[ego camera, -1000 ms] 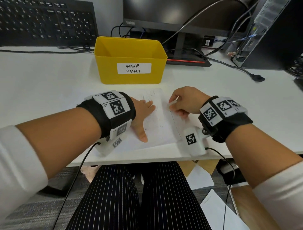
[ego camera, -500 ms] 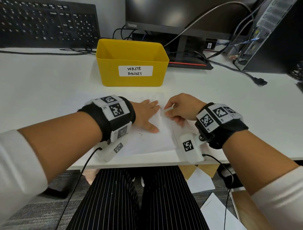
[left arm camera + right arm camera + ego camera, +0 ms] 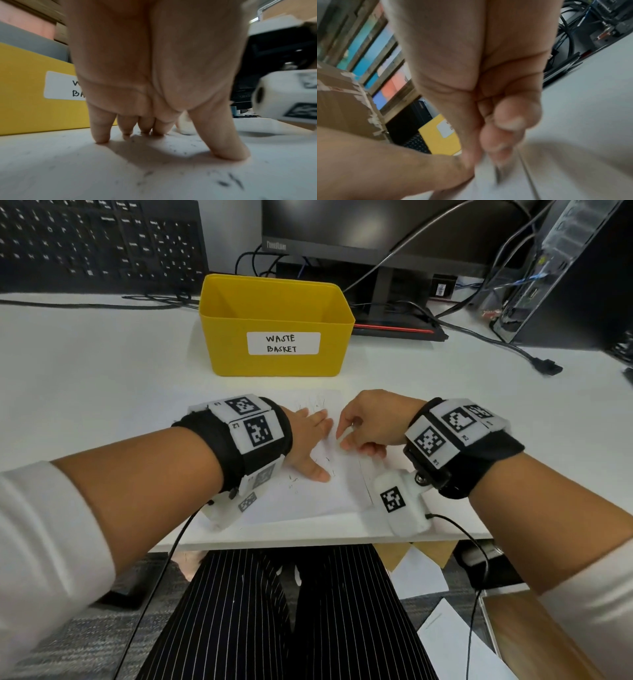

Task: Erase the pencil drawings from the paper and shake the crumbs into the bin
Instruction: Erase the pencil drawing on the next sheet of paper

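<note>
From my remote station I see the paper (image 3: 301, 494) lying flat at the near edge of the white desk (image 3: 102, 392), dark eraser crumbs (image 3: 228, 181) scattered over it. My left hand (image 3: 308, 440) lies on the sheet, fingers straight and thumb spread wide, fingertips (image 3: 101, 136) pressing down in the left wrist view. My right hand (image 3: 370, 422) sits just beside it on the sheet's right part, fingers curled in with the thumb against the forefinger. A small pale object shows at their tips in the head view, likely the eraser (image 3: 351, 426), though the right wrist view is too blurred to confirm what is pinched. Faint pencil marks (image 3: 317, 402) show on the far part of the page, beyond the two hands. The yellow bin (image 3: 277, 316), labelled "WASTE BASKET", stands upright on the desk just beyond the paper's far edge, close to it. Behind it are a black keyboard (image 3: 99, 244) propped up at left, a monitor stand (image 3: 394, 292) at centre and a computer tower (image 3: 565, 278) with cables at right
</note>
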Demonstrator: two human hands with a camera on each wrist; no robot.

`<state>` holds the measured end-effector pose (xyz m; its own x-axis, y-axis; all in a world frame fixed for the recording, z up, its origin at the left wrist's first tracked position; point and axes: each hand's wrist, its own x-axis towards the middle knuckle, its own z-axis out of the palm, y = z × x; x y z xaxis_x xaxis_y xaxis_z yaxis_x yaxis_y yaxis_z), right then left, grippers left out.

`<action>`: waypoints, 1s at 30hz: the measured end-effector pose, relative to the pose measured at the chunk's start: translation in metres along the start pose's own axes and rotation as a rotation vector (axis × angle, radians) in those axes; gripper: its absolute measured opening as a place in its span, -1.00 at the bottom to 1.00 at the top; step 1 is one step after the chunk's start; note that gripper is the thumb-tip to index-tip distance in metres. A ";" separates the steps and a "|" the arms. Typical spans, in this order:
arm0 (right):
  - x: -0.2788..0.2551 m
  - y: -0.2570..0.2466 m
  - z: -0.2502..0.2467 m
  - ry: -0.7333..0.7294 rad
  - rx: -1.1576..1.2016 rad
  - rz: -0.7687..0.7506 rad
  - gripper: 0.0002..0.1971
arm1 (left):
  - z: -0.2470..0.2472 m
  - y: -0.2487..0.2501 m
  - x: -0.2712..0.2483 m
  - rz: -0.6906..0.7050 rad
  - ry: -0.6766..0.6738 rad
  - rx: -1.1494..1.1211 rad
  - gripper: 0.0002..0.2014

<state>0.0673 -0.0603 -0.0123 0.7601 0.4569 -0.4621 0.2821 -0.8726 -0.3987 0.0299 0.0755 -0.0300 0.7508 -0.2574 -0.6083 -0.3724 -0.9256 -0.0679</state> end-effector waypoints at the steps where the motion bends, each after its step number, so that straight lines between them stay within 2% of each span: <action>1: 0.004 -0.001 -0.002 0.027 0.012 0.006 -0.81 | 0.000 0.000 0.000 0.003 -0.001 -0.003 -0.04; 6: 0.012 -0.006 0.001 0.169 -0.013 0.033 -0.88 | 0.001 0.000 -0.001 0.002 0.000 -0.003 -0.05; 9: 0.003 -0.001 0.007 0.104 -0.007 0.027 -0.94 | 0.000 -0.001 0.000 -0.004 -0.009 0.013 -0.05; 13: 0.002 0.001 0.001 0.009 0.009 0.015 -0.86 | 0.001 -0.001 0.000 -0.007 -0.012 0.018 -0.04; 15: 0.008 0.000 -0.004 0.042 0.039 0.020 -0.82 | 0.001 -0.001 0.000 -0.007 -0.013 0.013 -0.05; 19: 0.009 0.004 -0.001 0.138 0.056 0.035 -0.86 | 0.001 -0.001 0.001 -0.010 -0.013 0.016 -0.05; 26: -0.013 0.009 0.010 -0.027 0.050 -0.007 -0.88 | 0.002 0.000 0.000 -0.005 -0.010 0.031 -0.03; 28: -0.008 0.006 0.006 -0.004 0.051 -0.007 -0.88 | 0.002 0.000 -0.002 -0.005 0.002 0.017 -0.03; 30: 0.003 0.003 0.002 0.080 0.058 -0.001 -0.89 | 0.001 -0.001 -0.004 -0.026 0.015 -0.011 0.00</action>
<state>0.0690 -0.0611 -0.0161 0.8045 0.4407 -0.3981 0.2506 -0.8596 -0.4453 0.0264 0.0778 -0.0286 0.7681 -0.2375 -0.5947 -0.3466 -0.9351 -0.0742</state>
